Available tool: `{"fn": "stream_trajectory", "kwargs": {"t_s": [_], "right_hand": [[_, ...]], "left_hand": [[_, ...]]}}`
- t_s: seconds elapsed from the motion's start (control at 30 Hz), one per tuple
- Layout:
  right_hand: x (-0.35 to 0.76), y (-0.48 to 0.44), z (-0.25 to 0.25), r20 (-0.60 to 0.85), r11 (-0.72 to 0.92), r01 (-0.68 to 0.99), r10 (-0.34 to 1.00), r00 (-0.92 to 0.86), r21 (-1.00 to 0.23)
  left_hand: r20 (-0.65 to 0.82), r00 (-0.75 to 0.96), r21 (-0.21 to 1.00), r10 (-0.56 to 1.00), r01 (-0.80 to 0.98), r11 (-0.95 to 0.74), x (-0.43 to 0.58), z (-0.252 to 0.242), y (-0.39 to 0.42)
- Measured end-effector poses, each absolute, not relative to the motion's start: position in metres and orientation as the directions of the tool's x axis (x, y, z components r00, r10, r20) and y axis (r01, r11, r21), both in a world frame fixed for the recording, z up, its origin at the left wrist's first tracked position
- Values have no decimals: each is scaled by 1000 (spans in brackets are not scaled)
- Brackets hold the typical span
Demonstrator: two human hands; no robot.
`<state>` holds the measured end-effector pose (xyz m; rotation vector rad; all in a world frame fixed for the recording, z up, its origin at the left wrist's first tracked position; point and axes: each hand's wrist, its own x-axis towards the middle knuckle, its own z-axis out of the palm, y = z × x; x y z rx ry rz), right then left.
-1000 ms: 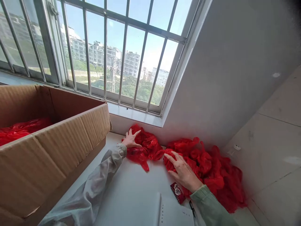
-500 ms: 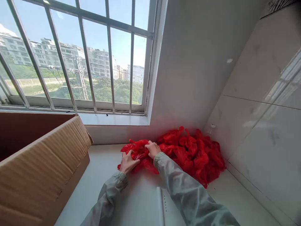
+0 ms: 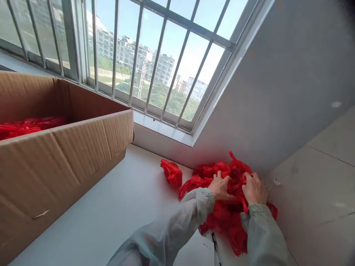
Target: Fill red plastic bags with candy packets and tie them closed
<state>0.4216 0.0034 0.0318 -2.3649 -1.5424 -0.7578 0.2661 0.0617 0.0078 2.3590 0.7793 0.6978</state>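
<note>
A heap of crumpled red plastic bags lies on the white surface in the corner, under the window wall. My left hand reaches into its middle, fingers curled into the thin plastic and thumb pointing right. Just to the right, my right hand has its fingers bent around bunched red plastic at the heap's right side. Some fingertips are sunk in the folds and hidden. One smaller red bag bundle sits apart, left of the heap.
An open cardboard box stands at the left with red bags inside. Below the heap are a white flat object, a black pen and a small dark red item. A barred window rises behind.
My view has turned, bringing the box's inside into sight. Both hands have moved right, from the left end of the red bags deeper into the heap. A small bundle now lies apart.
</note>
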Motion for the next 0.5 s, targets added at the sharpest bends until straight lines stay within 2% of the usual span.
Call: {"fn": "stream_trajectory", "kwargs": {"t_s": [0.1, 0.17, 0.23, 0.33, 0.4, 0.5], "right_hand": [[460, -4, -16, 453, -396, 916, 830, 325, 69], [473, -10, -30, 436, -385, 922, 837, 331, 40], [475, -15, -27, 456, -409, 912, 814, 361, 8], [443, -15, -2, 535, -393, 917, 763, 363, -62], [396, -6, 10, 545, -246, 961, 793, 272, -122], [306, 19, 4, 308, 94, 969, 951, -20, -229]], "left_hand": [[206, 808, 585, 552, 351, -731, 274, -11, 57], [223, 834, 531, 505, 330, -781, 257, -14, 60], [276, 802, 495, 530, 355, -793, 225, -11, 68], [297, 672, 478, 679, 511, -715, 161, -8, 92], [255, 565, 470, 785, 637, -611, 116, -16, 110], [147, 493, 474, 858, 726, -498, 57, -43, 125]]}}
